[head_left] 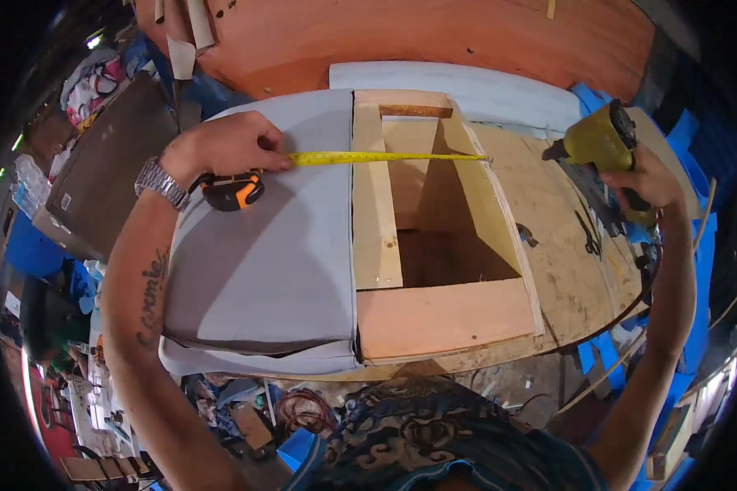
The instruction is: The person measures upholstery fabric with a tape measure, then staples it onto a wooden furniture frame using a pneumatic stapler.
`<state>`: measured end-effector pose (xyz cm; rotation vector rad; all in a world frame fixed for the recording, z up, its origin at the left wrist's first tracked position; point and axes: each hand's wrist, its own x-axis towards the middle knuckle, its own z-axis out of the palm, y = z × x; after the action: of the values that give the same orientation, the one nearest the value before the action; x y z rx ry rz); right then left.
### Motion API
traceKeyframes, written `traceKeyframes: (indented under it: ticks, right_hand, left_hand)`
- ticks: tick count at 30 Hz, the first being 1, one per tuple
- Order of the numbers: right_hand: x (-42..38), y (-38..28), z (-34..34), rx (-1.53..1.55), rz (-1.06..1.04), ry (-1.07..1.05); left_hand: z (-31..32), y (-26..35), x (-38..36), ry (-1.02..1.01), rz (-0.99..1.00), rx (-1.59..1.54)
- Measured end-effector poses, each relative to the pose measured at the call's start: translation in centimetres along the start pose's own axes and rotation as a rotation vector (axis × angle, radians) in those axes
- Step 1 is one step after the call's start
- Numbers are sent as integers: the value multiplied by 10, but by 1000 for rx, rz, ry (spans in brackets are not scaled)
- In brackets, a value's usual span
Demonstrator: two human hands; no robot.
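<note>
My left hand [233,147], with a metal watch at the wrist, pinches the yellow blade of a tape measure [236,191]. Its black and orange case hangs just under my fingers. The blade stretches right across the grey upholstered part [278,245] and the opening of a bare wooden frame [434,315], ending at the frame's far right edge. On the right, my right hand [651,184] is closed around a yellow and black staple gun [595,143], held over the worktable [577,270]. A hose seems to run down from the gun.
Black scissors [588,233] and a small dark metal piece [527,236] lie on the worktable. Behind it are a pale roll [458,90] and a large orange-brown sheet [401,37]. A brown upholstered piece [106,164] stands at left; scraps litter the floor.
</note>
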<state>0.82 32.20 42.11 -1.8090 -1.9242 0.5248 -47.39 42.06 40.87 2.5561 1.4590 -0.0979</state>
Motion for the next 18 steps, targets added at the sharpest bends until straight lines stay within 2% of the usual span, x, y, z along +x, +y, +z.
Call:
traceKeyframes:
  ticks: [2, 5, 8, 11, 15, 18]
  right_hand:
    - [6, -9, 2, -9, -53, -12]
    - [15, -23, 0, -54, 27, -102]
    - [21, -27, 1, -41, 22, -107]
    - [20, -26, 5, -23, 35, 44]
    - [27, -14, 0, -132, 58, 48]
    - [30, -4, -3, -152, 41, -4]
  left_hand:
    - [-1, 2, -1, -10, -33, -7]
    - [3, 3, 0, 24, -34, -51]
    - [3, 0, 11, 59, 19, -121]
    - [2, -6, 28, 21, 96, -109]
    - [-7, -20, 39, -51, 76, -41]
    - [-5, -19, 34, 41, 64, -2]
